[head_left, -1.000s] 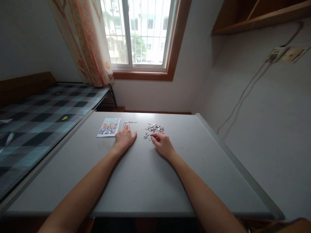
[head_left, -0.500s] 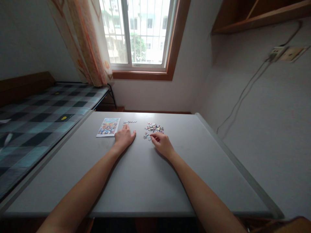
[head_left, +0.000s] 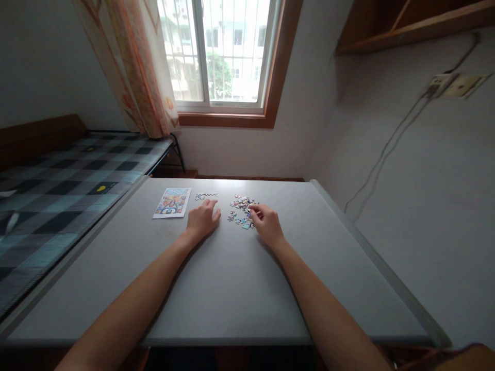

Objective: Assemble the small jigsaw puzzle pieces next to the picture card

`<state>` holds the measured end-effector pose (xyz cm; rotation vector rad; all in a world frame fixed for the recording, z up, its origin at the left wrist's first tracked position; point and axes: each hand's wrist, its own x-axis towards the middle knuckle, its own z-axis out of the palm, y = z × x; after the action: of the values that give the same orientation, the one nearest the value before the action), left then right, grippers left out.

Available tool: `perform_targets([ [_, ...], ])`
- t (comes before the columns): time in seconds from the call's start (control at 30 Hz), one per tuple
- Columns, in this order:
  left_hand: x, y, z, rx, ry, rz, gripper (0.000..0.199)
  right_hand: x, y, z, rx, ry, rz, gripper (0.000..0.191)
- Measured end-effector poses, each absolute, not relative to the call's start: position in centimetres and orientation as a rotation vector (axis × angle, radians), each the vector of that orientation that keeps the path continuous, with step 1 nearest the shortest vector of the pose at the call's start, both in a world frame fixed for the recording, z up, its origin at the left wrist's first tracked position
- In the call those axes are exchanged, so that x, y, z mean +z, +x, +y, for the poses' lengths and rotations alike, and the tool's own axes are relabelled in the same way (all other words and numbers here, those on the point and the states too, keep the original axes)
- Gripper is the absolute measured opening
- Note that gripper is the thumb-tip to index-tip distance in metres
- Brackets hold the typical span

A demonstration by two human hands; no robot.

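Note:
My right hand (head_left: 266, 222) is at the right side of a heap of loose jigsaw puzzle pieces (head_left: 242, 202), thumb and forefinger pinched together at its edge. Whatever is between those fingertips is too small to make out. A smaller cluster of pieces, with a light blue piece (head_left: 245, 226) among them, lies just in front of the heap. My left hand (head_left: 203, 217) rests on the table with its fingers apart, holding nothing. Just beyond its fingertips is a short joined strip of puzzle pieces (head_left: 206, 196). Left of that hand lies a printed picture sheet (head_left: 172, 202) with a white border.
The white table (head_left: 228, 288) has a raised edge along its right side. A bed with a checked cover (head_left: 77, 180) stands to the left. Ahead are a window (head_left: 232, 56) and a curtain (head_left: 139, 67). A cable (head_left: 382, 154) hangs down the right wall.
My right hand has moved right and slightly nearer, uncovering the light blue piece. My left hand has drawn back and right from the joined strip, which now shows more fully.

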<state>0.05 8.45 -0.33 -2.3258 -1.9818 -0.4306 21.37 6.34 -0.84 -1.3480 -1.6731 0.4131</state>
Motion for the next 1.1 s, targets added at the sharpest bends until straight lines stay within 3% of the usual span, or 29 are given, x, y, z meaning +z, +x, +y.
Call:
perform_targets([
  [0.2,-0.6,0.6,8.1,-0.454,-2.77,-1.692,0.04,-0.9,23.3,7.1,0.357,-1.555,-1.647,0.018],
  [0.5,-1.3,0.2,8.5,-0.551,-2.818,-1.637,0.034,-0.4,22.8,6.5,0.456,-1.535,-1.923,0.004],
  [1.1,-1.2,0.4,8.5,-0.563,-2.809,-1.738,0.034,-0.9,22.2,6.0,0.503,-1.566,-2.046,0.005],
])
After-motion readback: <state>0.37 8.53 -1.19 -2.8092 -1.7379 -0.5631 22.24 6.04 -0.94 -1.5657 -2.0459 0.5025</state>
